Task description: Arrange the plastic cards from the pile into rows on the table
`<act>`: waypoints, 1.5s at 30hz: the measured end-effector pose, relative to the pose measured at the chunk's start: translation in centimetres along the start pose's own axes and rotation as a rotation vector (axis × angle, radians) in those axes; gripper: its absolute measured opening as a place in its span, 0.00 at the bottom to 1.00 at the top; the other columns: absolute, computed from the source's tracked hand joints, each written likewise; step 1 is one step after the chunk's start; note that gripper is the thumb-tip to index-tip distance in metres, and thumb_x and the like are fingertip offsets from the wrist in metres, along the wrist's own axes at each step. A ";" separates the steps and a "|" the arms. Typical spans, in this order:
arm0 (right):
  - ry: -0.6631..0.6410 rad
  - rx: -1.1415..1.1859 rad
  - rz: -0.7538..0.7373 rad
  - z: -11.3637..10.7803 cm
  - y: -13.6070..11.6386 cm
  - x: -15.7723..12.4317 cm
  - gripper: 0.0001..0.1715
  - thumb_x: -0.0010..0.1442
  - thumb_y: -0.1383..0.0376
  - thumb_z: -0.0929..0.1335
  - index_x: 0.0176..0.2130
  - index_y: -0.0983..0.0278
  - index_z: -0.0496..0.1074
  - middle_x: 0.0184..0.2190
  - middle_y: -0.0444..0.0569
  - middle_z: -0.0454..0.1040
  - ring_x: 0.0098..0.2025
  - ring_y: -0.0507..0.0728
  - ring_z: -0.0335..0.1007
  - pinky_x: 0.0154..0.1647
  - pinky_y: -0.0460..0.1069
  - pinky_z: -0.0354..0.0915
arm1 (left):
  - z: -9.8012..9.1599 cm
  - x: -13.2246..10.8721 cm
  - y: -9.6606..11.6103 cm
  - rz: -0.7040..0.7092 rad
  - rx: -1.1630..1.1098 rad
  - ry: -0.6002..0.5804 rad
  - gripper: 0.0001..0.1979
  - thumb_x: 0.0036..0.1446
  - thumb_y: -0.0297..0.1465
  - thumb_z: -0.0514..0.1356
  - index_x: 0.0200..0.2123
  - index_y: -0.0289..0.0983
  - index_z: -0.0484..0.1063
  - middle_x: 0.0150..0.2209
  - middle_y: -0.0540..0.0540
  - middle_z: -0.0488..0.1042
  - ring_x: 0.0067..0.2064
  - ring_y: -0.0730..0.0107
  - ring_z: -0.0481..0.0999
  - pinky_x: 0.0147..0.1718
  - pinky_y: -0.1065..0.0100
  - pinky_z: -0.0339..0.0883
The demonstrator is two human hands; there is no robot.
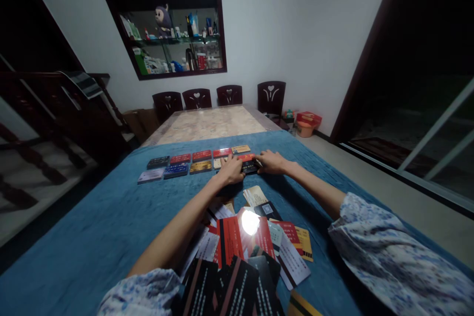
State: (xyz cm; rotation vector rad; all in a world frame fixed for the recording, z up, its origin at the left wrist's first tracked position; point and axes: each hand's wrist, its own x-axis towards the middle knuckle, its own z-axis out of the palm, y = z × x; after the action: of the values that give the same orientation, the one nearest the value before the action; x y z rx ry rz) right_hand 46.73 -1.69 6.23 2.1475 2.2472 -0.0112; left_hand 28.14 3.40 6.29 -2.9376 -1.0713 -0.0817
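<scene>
My left hand (230,170) and my right hand (273,162) reach forward over the blue cloth, fingers bent. Between them lies a small stack of black cards (251,167), pinched from its two sides. A red card (246,157) shows just behind that stack. To the left, neat stacks stand in two rows, among them a blue stack (176,171), a gold stack (200,167) and a pale stack (151,175). Nearer to me is a loose, overlapping heap with red cards (229,239), black cards (237,289) and a white card (292,259).
The blue cloth (111,227) covers the near part of a long table, whose marbled top (207,121) shows beyond it. Several dark chairs (271,96) stand around the far end. A wall niche (168,34) holds bottles and a plush toy. A wooden railing (33,79) is at left.
</scene>
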 end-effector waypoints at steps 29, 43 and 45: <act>0.008 0.078 -0.017 0.4 0.8 0.7 0.24 0.55 0.58 0.72 0.52 0.56 0.75 0.46 0.49 0.79 0.47 0.61 0.75 0.40 0.48 0.66 | 1.1 0.6 0.3 -0.079 -0.084 0.009 0.17 0.52 0.31 0.59 0.46 0.37 0.74 0.50 0.35 0.73 0.56 0.44 0.65 0.51 0.43 0.61; 0.061 0.037 -0.019 0.8 0.6 -0.2 0.21 0.58 0.57 0.69 0.51 0.57 0.76 0.48 0.52 0.77 0.50 0.62 0.71 0.43 0.49 0.65 | 1.8 0.7 0.1 -0.082 -0.114 0.036 0.17 0.54 0.32 0.58 0.47 0.39 0.75 0.51 0.37 0.73 0.57 0.44 0.64 0.51 0.45 0.60; 0.071 0.040 -0.018 1.1 0.7 -0.2 0.21 0.58 0.56 0.69 0.50 0.57 0.76 0.48 0.53 0.77 0.50 0.62 0.71 0.44 0.49 0.64 | 1.8 0.4 0.1 -0.083 -0.116 0.043 0.16 0.55 0.33 0.59 0.47 0.39 0.75 0.51 0.37 0.73 0.57 0.43 0.63 0.51 0.45 0.59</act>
State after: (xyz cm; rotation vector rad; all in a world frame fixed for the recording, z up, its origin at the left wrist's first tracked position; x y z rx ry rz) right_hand 47.41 -1.87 5.18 2.1818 2.3241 0.0205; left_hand 28.60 3.70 4.49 -2.9760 -1.2223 -0.2133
